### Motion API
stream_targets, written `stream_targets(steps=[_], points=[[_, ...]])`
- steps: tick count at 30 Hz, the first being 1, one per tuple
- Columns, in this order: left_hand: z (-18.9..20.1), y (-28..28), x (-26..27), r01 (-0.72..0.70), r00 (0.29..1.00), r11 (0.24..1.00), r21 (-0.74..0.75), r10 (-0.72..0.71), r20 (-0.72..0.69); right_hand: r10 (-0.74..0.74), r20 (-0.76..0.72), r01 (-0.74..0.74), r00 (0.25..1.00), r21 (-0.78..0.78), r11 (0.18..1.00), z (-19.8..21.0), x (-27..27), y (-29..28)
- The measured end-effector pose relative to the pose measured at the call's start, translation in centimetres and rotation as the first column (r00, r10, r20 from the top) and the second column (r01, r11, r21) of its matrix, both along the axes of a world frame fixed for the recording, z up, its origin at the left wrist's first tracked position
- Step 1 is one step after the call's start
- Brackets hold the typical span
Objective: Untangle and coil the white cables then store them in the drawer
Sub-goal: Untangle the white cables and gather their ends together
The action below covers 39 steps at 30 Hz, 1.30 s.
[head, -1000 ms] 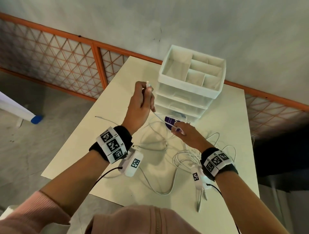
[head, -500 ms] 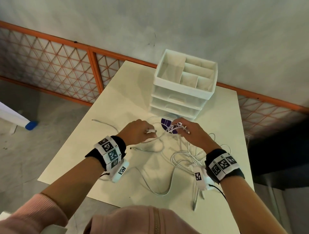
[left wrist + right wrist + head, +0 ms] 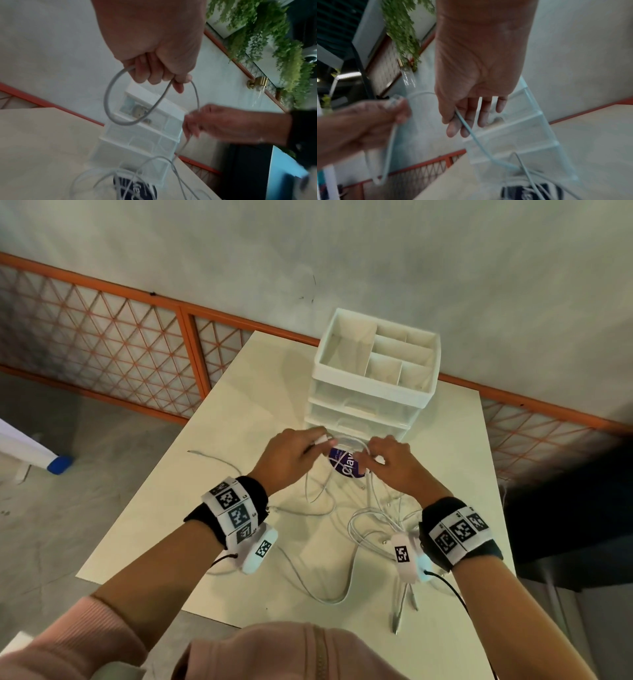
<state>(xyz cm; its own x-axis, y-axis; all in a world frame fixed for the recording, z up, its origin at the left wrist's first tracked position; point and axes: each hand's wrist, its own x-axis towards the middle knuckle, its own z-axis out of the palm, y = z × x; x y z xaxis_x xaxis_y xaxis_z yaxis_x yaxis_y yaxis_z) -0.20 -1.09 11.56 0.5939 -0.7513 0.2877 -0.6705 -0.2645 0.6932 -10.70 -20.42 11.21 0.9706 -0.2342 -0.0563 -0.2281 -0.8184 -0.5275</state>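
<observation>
Both hands work one white cable just in front of the white drawer unit, above a round purple disc. My left hand grips the cable's plug end, and a small loop hangs from its curled fingers. My right hand pinches the same cable between thumb and forefinger; its other fingers are spread. The remaining white cables lie tangled on the cream table under and behind my wrists. All the unit's drawers are shut.
The drawer unit's open top tray has empty compartments. An orange lattice fence and a grey wall stand behind the table. Two cable plugs reach the near table edge. A white object with a blue tip lies on the floor at left.
My left hand came down from its raised position to meet the right hand. Both hands then shifted toward the drawer unit, with a short loop of cable now between them.
</observation>
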Motion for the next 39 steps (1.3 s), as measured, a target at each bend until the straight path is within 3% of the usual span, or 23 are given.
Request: stream_targets(steps=[4, 7, 9, 12, 14, 16, 18, 20, 22, 25, 28, 32, 34, 39], points=[[2.1, 1.3, 1.7, -0.166, 0.984, 0.944, -0.285, 0.176, 0.010, -0.061, -0.311, 0.038, 0.948, -0.080, 0.996, -3.7, -1.9, -1.9], [1.9, 2.5, 3.7, -0.375, 0.922, 0.868, -0.326, 0.386, -0.033, -0.156, -0.417, 0.132, 0.895, -0.086, 0.988, -6.1, -3.9, -3.2], [0.7, 3.4, 5.2, -0.475, 0.879, 0.869, -0.137, 0.475, -0.033, -0.202, -0.351, 0.189, 0.914, -0.071, 0.979, -5.9, -4.6, -3.6], [-1.3, 4.3, 5.7, -0.473, 0.850, 0.819, 0.325, 0.521, -0.076, -0.230, -0.234, 0.232, 0.944, -0.020, 0.972, -4.4, -4.7, -3.5], [-2.3, 4.1, 4.9, -0.418, 0.870, 0.821, 0.389, 0.485, -0.086, -0.209, -0.169, 0.214, 0.963, 0.014, 0.977, -3.3, -4.4, -3.4], [-2.1, 3.1, 3.2, -0.341, 0.925, 0.910, 0.237, 0.370, -0.087, -0.150, -0.168, 0.157, 0.974, 0.032, 0.987, -2.1, -3.7, -2.8], [-1.7, 1.7, 1.5, -0.141, 0.981, 0.980, 0.143, 0.157, -0.114, -0.058, -0.165, 0.069, 0.985, 0.061, 0.996, -0.8, -2.8, -1.8], [-1.4, 0.2, -0.3, 0.067, 0.989, 0.984, 0.166, -0.044, -0.141, 0.030, -0.112, -0.015, 0.993, 0.136, 0.991, 0.6, -1.9, -0.6], [-1.7, -1.1, -1.0, 0.137, 0.977, 0.983, 0.126, -0.113, -0.179, 0.085, -0.060, -0.065, 0.995, 0.272, 0.960, 2.0, -1.2, 0.3], [-1.9, -1.6, -0.9, 0.083, 0.977, 0.996, 0.029, -0.076, -0.202, 0.117, -0.057, -0.090, 0.992, 0.351, 0.932, 3.0, -0.8, 0.8], [-0.8, -1.1, -0.4, -0.014, 0.997, 1.000, -0.027, 0.012, -0.075, 0.101, -0.080, -0.064, 0.992, 0.378, 0.924, 1.5, -1.3, 0.0], [0.9, 0.3, 1.5, -0.190, 0.980, 0.949, -0.251, 0.197, 0.001, 0.111, -0.361, -0.003, 0.926, 0.288, 0.958, -3.0, -3.0, -2.1], [1.4, 0.9, 2.2, -0.258, 0.961, 0.908, -0.329, 0.275, 0.007, 0.069, -0.433, 0.047, 0.899, 0.252, 0.966, -5.7, -4.3, -3.6], [-0.8, 1.9, 2.7, -0.356, 0.930, 0.905, -0.235, 0.368, 0.012, -0.162, -0.248, 0.211, 0.955, 0.187, 0.959, -7.6, -5.4, -5.1]])
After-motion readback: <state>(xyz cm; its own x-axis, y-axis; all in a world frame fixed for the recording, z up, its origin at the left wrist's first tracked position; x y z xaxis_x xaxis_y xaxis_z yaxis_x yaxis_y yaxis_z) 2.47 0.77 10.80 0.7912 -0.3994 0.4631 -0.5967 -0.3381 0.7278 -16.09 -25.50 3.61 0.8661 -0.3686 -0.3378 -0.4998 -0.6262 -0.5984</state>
